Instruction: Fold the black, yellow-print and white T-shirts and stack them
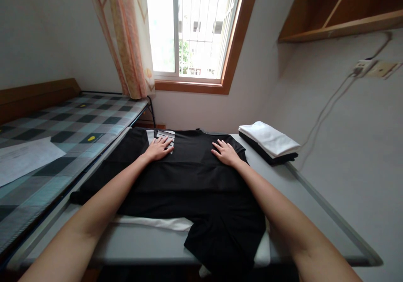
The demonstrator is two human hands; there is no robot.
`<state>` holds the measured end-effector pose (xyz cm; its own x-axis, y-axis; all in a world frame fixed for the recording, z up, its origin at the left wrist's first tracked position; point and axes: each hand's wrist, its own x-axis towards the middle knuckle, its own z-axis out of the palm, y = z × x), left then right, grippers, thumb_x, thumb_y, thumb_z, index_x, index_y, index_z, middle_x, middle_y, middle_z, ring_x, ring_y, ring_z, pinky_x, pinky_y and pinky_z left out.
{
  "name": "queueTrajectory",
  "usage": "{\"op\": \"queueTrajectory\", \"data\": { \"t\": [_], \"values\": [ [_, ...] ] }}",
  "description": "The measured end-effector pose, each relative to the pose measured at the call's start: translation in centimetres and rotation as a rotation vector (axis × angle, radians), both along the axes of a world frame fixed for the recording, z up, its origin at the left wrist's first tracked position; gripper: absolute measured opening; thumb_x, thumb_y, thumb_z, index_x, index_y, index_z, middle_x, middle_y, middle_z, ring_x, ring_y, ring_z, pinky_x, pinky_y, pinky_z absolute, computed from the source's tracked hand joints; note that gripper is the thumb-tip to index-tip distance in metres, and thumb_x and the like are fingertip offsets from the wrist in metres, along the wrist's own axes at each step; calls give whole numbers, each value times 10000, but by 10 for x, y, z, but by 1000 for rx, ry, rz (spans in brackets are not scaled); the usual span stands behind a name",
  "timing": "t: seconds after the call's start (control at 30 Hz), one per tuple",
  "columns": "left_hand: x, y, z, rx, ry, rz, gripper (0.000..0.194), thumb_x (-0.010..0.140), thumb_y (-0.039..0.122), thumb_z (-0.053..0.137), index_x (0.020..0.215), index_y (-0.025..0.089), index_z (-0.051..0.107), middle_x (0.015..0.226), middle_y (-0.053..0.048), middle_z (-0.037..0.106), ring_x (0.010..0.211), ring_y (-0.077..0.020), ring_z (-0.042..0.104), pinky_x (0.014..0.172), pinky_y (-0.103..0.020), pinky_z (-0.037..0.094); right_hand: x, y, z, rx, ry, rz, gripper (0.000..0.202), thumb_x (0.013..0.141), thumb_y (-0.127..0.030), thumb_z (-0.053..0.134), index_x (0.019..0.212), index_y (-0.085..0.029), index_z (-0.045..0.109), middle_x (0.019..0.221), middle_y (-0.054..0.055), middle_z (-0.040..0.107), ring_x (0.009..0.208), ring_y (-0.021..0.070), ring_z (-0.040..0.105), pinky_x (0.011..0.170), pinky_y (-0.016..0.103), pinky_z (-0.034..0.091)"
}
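Observation:
A black T-shirt [189, 177] lies spread across the grey table, one sleeve hanging toward the near edge. My left hand [158, 148] rests flat on it, fingers spread over a grey and white printed patch [168, 135]. Toward the shirt's right far part, my right hand [226, 152] also lies flat with fingers apart. Neither hand grips the cloth. White cloth [157, 222] shows from under the shirt along its near side and at the lower right.
A folded white cloth [269, 137] sits on folded black cloth [277, 159] at the table's [315, 214] back right. To the left, a bed with a checked cover [94, 118] holds a paper sheet [28, 158]. A cable [327, 105] runs down the right wall from a socket.

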<state>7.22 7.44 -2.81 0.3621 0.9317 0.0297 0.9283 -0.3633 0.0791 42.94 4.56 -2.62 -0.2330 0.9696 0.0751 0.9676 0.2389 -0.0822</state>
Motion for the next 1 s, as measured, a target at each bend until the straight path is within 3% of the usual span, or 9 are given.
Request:
{"op": "queueTrajectory", "data": {
  "t": [0.3, 0.73, 0.87, 1.0],
  "values": [
    [-2, -8, -4, -18, 19, 10, 677, 953, 624, 232, 1540, 289, 262, 1621, -45, 190, 1486, -314, 148, 1172, -518, 145, 0, -11, -6, -37, -25, -18, 663, 972, -594, 262, 1514, -226, 359, 1601, 90, 257, 1474, 248, 208, 1184, 432, 177],
    [-4, -35, -4, -5, 2, -25, 663, 956, 618, 241, 1535, 296, 277, 1616, -39, 205, 1488, -300, 151, 1179, -522, 131, 1, -46, -9, 12, -52, -28, 643, 971, -574, 271, 1501, -228, 383, 1581, 94, 308, 1456, 257, 260, 1165, 439, 218],
    [-5, -34, -8, 7, -13, -29, 663, 952, 623, 250, 1532, 303, 285, 1613, -36, 216, 1486, -302, 160, 1177, -527, 133, 0, -46, -3, 88, -9, -25, 597, 953, -566, 341, 1417, -229, 506, 1501, 103, 444, 1364, 284, 404, 1098, 435, 311],
    [-5, -33, -9, 22, -33, -28, 662, 949, 625, 262, 1527, 305, 298, 1611, -34, 228, 1481, -305, 177, 1176, -526, 142, 2, -25, 11, 186, 74, -105, 439, 954, -468, 381, 1142, -218, 689, 1239, 103, 654, 1130, 277, 571, 975, 406, 396]
  ]
}}
